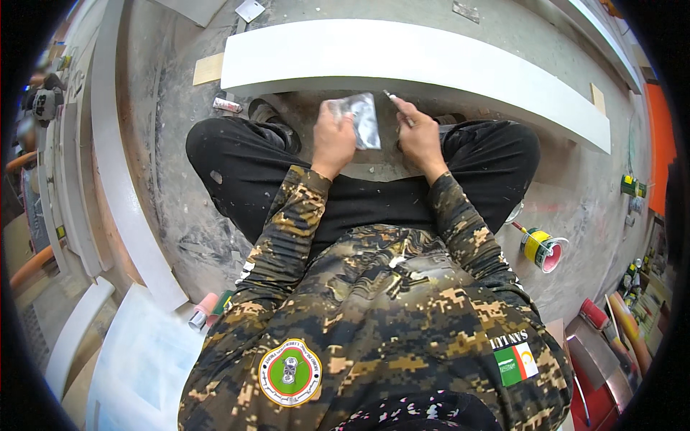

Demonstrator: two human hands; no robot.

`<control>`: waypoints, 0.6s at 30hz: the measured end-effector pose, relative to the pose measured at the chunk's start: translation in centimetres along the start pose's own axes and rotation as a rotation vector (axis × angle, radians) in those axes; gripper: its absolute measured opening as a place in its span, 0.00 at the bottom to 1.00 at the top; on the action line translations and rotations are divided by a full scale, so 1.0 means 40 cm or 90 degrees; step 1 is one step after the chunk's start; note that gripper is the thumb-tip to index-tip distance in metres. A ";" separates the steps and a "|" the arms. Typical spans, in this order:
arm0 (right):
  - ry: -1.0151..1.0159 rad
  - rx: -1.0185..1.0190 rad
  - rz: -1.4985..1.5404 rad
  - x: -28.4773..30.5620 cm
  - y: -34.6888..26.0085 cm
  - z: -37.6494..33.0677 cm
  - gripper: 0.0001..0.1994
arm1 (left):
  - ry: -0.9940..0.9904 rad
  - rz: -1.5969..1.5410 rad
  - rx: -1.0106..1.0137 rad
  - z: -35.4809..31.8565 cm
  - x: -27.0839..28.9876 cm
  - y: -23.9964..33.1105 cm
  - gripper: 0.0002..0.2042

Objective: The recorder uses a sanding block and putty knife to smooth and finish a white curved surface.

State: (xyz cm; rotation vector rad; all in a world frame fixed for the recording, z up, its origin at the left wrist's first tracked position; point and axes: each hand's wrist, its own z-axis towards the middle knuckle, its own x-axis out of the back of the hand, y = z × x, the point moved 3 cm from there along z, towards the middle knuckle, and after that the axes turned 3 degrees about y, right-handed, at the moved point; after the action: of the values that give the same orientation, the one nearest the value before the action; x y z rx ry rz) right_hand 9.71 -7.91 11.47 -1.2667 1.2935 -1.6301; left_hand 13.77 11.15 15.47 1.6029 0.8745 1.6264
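Note:
My left hand (335, 142) is closed on the edge of a flat, shiny silver-grey sheet (367, 123), held upright between my knees. Whether it is metal or clear plastic I cannot make out. In my right hand (421, 144) is a thin, pale stick-like tool (390, 96), its tip poking up past the fingers; its exact kind is too small to tell. The two hands are apart, with the sheet not touching the tool. Just beyond them lies a long, slightly curved-looking white board (417, 61), raised off the floor.
Wooden blocks (208, 69) show at the board's ends. A small white-and-red tube (227, 105) lies by my left foot. To my right stands a yellow-labelled paint can (544, 250). Long white boards (136, 194) line the left; a red tray (596, 388) sits lower right.

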 end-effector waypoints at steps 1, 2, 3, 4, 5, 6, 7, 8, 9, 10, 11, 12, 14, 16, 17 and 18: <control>-0.007 -0.062 -0.016 0.017 0.011 0.007 0.18 | 0.050 -0.028 0.033 0.009 0.011 -0.019 0.13; -0.003 -0.119 0.057 0.029 0.045 0.007 0.19 | 0.052 -0.162 0.098 0.016 0.011 -0.011 0.12; 0.002 -0.175 0.129 0.032 0.078 0.005 0.19 | 0.052 -0.165 0.097 0.021 0.009 0.005 0.12; 0.013 -0.293 0.326 0.036 0.030 -0.005 0.16 | 0.063 -0.220 0.152 0.018 0.018 0.015 0.11; 0.010 -0.290 0.326 0.040 0.013 -0.009 0.16 | 0.064 -0.277 0.203 0.018 0.020 0.021 0.09; -0.001 -0.328 0.466 0.036 0.004 -0.012 0.15 | 0.063 -0.308 0.224 0.020 0.017 0.013 0.10; -0.011 -0.367 0.607 0.030 -0.002 -0.016 0.13 | 0.065 -0.309 0.224 0.017 0.018 0.028 0.10; -0.033 -0.386 0.638 0.024 -0.008 -0.016 0.14 | 0.059 -0.355 0.274 0.010 0.015 0.054 0.10; -0.032 -0.387 0.637 0.017 -0.012 -0.019 0.14 | 0.054 -0.400 0.323 0.005 0.010 0.070 0.10; -0.063 -0.393 0.636 0.003 -0.018 -0.024 0.17 | 0.056 -0.402 0.323 0.004 0.010 0.074 0.10; -0.093 -0.398 0.635 -0.006 -0.019 -0.030 0.20 | 0.045 -0.446 0.317 0.004 0.007 0.078 0.10; -0.157 -0.400 0.685 -0.020 -0.013 -0.039 0.24 | 0.034 -0.491 0.310 0.004 0.004 0.082 0.10; -0.176 -0.428 0.659 -0.043 -0.033 -0.047 0.22 | 0.032 -0.483 0.251 0.007 -0.003 0.051 0.11; -0.144 -0.449 0.644 -0.061 -0.043 -0.050 0.21 | 0.030 -0.439 0.104 0.015 -0.010 0.042 0.14; -0.114 -0.439 0.632 -0.057 -0.043 -0.046 0.20 | 0.033 -0.439 0.103 0.012 -0.012 0.042 0.14; -0.083 -0.429 0.620 -0.053 -0.042 -0.044 0.19 | 0.028 -0.439 0.090 0.007 -0.013 0.044 0.14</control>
State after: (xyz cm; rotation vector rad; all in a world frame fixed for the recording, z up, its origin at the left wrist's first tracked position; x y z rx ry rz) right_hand 8.74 -5.00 12.47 -0.8000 2.0128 -0.4282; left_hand 14.05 9.76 16.68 1.1582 1.4003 1.1260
